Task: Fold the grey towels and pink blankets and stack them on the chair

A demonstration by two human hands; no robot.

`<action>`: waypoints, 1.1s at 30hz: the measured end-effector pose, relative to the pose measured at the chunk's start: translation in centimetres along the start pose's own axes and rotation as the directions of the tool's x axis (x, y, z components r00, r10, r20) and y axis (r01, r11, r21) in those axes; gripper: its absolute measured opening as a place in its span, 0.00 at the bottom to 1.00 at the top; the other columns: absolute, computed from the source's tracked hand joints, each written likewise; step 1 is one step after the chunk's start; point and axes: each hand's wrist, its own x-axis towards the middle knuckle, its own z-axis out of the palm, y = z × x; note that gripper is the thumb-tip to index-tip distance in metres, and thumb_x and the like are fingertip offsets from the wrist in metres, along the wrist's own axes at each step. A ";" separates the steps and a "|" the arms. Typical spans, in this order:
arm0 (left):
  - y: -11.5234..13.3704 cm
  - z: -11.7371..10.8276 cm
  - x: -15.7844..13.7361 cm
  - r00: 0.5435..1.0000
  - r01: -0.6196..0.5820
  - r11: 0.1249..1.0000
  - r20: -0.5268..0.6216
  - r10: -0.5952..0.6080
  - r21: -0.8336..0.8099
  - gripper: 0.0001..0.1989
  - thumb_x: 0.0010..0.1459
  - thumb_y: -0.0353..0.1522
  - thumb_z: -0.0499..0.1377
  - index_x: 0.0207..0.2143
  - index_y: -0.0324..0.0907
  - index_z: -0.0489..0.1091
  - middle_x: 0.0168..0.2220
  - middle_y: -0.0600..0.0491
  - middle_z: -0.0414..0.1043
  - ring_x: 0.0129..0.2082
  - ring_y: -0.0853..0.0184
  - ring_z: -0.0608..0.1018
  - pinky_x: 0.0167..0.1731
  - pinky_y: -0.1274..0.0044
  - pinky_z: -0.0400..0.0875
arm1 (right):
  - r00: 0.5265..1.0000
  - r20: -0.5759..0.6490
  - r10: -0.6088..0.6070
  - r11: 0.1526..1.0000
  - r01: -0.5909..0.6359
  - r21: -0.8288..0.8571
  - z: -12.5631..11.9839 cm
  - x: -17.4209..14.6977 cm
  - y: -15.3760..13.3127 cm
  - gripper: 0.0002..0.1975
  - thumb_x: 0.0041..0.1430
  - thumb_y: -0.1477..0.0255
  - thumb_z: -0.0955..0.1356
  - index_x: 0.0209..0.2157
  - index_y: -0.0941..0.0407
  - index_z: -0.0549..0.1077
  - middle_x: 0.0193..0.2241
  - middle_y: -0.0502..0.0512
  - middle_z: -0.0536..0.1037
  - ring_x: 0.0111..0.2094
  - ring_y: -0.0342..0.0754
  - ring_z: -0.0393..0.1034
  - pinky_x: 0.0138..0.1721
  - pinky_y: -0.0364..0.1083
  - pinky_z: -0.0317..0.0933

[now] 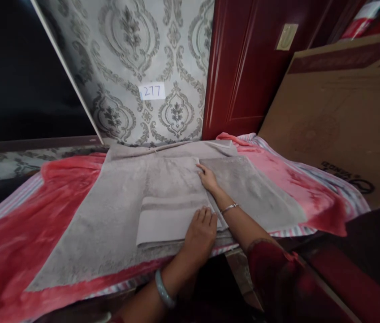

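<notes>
A grey towel (170,224), folded into a rectangle with a darker band across it, lies in the middle on a larger spread grey cloth (109,215). My left hand (201,231) rests on the folded towel's near right part, fingers lying side by side on the fabric; its thumb is hidden. Farther back, my right hand (208,178) touches the towel's far right edge near the corner, with its index finger stretched out and the other fingers partly bent. Loose layers show along that right edge, under my right forearm.
Beneath the grey cloth is a red and pink blanket (69,202) over striped fabric (347,193). A dark screen (25,76) stands at the left. A large cardboard box (341,121) leans at the right. Behind are patterned wallpaper (126,58), a paper marked 277 (152,91) and a dark red door (243,63).
</notes>
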 end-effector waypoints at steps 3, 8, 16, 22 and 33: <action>-0.1 -0.4 -0.1 1.000 -0.008 1.000 -0.007 0.008 -0.029 0.23 0.63 0.21 0.50 0.59 0.35 0.68 0.59 0.37 0.72 0.63 0.56 0.71 0.61 0.62 0.68 | 1.000 0.015 0.001 1.000 -0.001 0.004 -0.4 -0.1 0.1 0.28 0.58 0.76 0.64 0.61 0.61 0.69 0.55 0.60 0.77 0.54 0.51 0.72 0.58 0.51 0.62; -0.1 -0.9 0.1 1.000 -0.020 0.998 -0.018 0.019 -0.059 0.23 0.63 0.21 0.50 0.58 0.36 0.69 0.58 0.40 0.74 0.61 0.56 0.73 0.60 0.63 0.68 | 0.998 0.039 -0.047 0.999 0.047 -0.020 -1.1 -1.2 0.0 0.32 0.55 0.74 0.69 0.62 0.56 0.68 0.56 0.58 0.76 0.55 0.53 0.71 0.59 0.53 0.62; 0.0 -3.0 -0.5 0.996 -0.073 0.953 0.031 0.086 -0.295 0.20 0.64 0.24 0.52 0.56 0.37 0.71 0.57 0.40 0.74 0.59 0.60 0.75 0.59 0.67 0.69 | 0.998 0.061 -0.023 0.994 0.030 -0.108 -1.8 -2.0 -0.7 0.28 0.56 0.76 0.67 0.60 0.58 0.70 0.56 0.59 0.75 0.58 0.57 0.68 0.62 0.55 0.59; -8.0 -8.4 -3.0 0.997 0.048 0.920 -0.041 -0.069 -0.388 0.21 0.69 0.33 0.47 0.59 0.39 0.69 0.59 0.44 0.73 0.61 0.61 0.73 0.61 0.62 0.65 | 0.988 0.142 -0.057 0.987 0.077 -0.143 -3.5 -4.5 -0.5 0.37 0.55 0.68 0.71 0.66 0.58 0.62 0.57 0.59 0.74 0.55 0.60 0.69 0.58 0.56 0.63; -11.9 -5.4 -6.9 0.909 0.318 0.944 0.311 -0.277 -0.088 0.29 0.69 0.42 0.48 0.69 0.43 0.56 0.73 0.43 0.47 0.73 0.51 0.49 0.66 0.49 0.49 | 0.969 0.245 0.018 0.865 0.107 -0.490 -4.2 -8.7 -2.8 0.29 0.64 0.74 0.62 0.66 0.56 0.62 0.57 0.63 0.73 0.55 0.56 0.70 0.57 0.53 0.62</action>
